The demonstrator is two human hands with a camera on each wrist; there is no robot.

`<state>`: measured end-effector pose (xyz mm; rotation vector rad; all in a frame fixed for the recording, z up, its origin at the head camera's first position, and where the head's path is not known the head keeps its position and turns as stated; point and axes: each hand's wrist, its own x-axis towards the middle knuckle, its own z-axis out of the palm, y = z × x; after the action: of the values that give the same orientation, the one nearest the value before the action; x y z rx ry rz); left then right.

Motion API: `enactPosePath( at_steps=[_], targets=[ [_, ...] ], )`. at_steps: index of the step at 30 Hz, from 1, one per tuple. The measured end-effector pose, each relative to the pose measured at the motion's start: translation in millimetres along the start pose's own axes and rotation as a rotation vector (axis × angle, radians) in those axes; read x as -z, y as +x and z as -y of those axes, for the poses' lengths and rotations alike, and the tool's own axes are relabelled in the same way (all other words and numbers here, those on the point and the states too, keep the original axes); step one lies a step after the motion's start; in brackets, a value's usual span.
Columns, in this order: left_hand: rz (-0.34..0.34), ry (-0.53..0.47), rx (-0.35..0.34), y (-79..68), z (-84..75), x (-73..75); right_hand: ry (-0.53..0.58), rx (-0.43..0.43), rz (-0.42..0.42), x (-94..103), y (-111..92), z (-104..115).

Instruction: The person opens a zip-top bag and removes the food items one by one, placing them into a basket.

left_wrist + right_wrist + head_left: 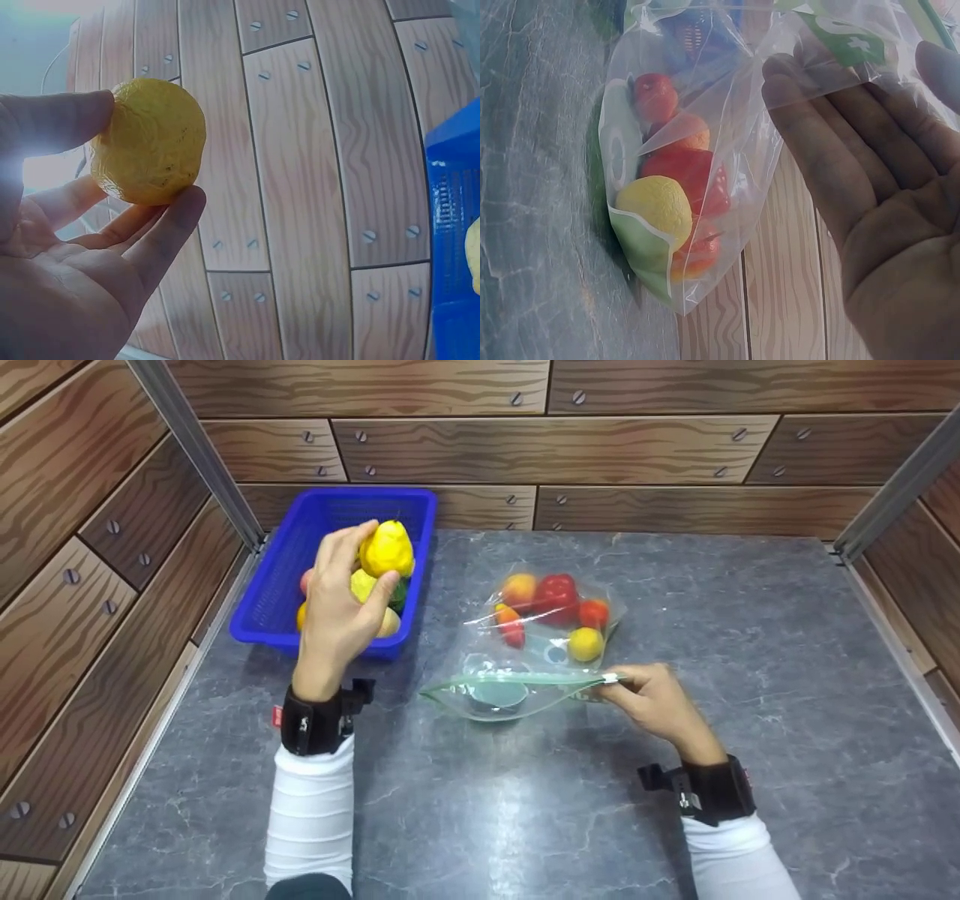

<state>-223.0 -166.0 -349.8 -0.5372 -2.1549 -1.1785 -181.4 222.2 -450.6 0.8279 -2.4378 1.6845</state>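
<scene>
A yellow pear is pinched between the thumb and fingertips of my left hand, raised over the blue basket. In the left wrist view the rounded bottom of the pear faces the camera. My right hand grips the right end of a clear zip bag by its white slider, thumb on the near side. The bag's green-edged mouth gapes toward me. Inside it lie a red bell pepper, a yellow lemon-like fruit and several red and orange pieces of produce.
The blue basket stands at the back left, near the side wall, with several fruits and vegetables in it, partly hidden by my left hand. Wood-patterned panels enclose the grey marbled tabletop at the back and sides.
</scene>
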Motion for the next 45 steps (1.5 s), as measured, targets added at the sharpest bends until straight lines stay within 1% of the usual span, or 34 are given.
enactPosePath(
  at_steps=[6,10,13,15,21,26,30,35,39,42,45],
  targets=[
    [0.018,0.111,-0.053,19.8,-6.3,9.0,-0.008,0.021,-0.012,-0.3,1,1],
    [0.055,0.195,-0.046,36.6,-12.0,13.4,-0.021,0.036,-0.024,-0.7,1,2],
    [0.103,0.242,0.001,50.3,-12.7,13.9,-0.015,0.039,-0.023,-0.8,0,3],
    [0.143,0.273,0.046,59.5,-9.5,12.7,-0.005,0.036,-0.017,-1.0,0,3],
    [0.290,0.375,0.211,83.3,16.7,0.5,0.006,0.013,-0.006,-0.3,0,2],
    [0.401,0.438,0.303,96.1,34.9,-15.1,0.026,0.000,0.009,-0.4,0,1],
    [0.452,0.487,0.318,99.2,46.0,-29.9,0.036,0.000,0.015,-1.0,1,1],
    [0.485,0.558,0.318,93.2,65.1,-46.7,0.031,0.002,0.008,-0.5,0,0],
    [0.521,0.593,0.359,84.8,80.6,-54.9,0.021,-0.002,-0.008,-0.1,0,0],
    [0.550,0.624,0.401,78.3,91.1,-57.8,0.023,-0.004,-0.007,0.0,0,0],
    [0.568,0.652,0.412,74.4,98.9,-59.5,0.026,-0.002,-0.004,0.8,0,-1]
  ],
)
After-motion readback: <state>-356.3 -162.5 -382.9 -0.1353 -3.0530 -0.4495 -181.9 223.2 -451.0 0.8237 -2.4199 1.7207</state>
